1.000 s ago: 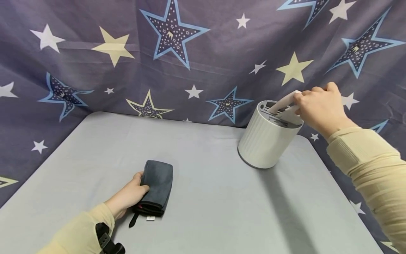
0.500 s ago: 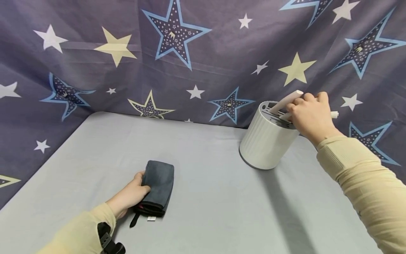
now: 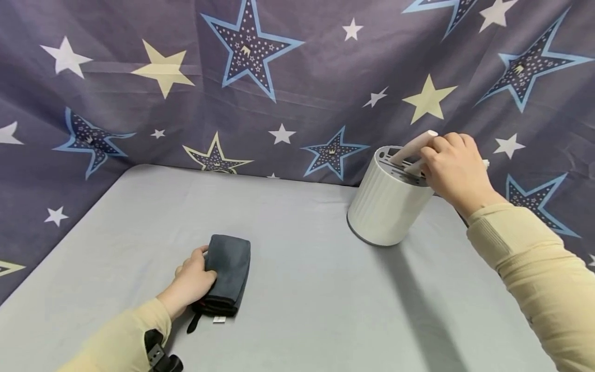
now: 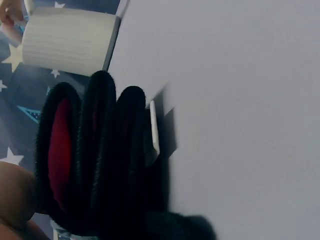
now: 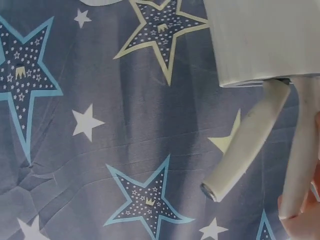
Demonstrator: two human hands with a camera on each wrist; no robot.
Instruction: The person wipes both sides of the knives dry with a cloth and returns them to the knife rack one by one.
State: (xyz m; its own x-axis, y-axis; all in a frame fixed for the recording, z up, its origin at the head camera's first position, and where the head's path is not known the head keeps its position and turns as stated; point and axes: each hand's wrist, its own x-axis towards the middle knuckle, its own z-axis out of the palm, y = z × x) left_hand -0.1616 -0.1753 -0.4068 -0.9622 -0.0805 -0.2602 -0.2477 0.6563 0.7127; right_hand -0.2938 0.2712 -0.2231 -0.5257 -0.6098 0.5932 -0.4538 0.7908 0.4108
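Note:
My left hand (image 3: 188, 283) holds a folded dark grey cloth (image 3: 229, 268) at its left side, thumb on top, on the table. The left wrist view shows the cloth's layered black edges (image 4: 100, 150) and a red inside. At the back right, my right hand (image 3: 457, 173) grips a white-handled knife (image 5: 301, 150) at the top of a white ribbed knife block (image 3: 388, 206). The blade is hidden. A second white handle (image 3: 413, 146) sticks up from the block's slotted grey top, beside my fingers and apart from them.
A pale grey cloth covers the table (image 3: 297, 310). Behind it hangs a dark curtain with stars (image 3: 297, 77), close to the knife block. A small white tag (image 3: 219, 320) and a black loop (image 3: 193, 323) stick out from the folded cloth.
My right hand has come down and left towards the knife block, and a white handle end now shows behind it. My left hand and the cloth have stayed in place.

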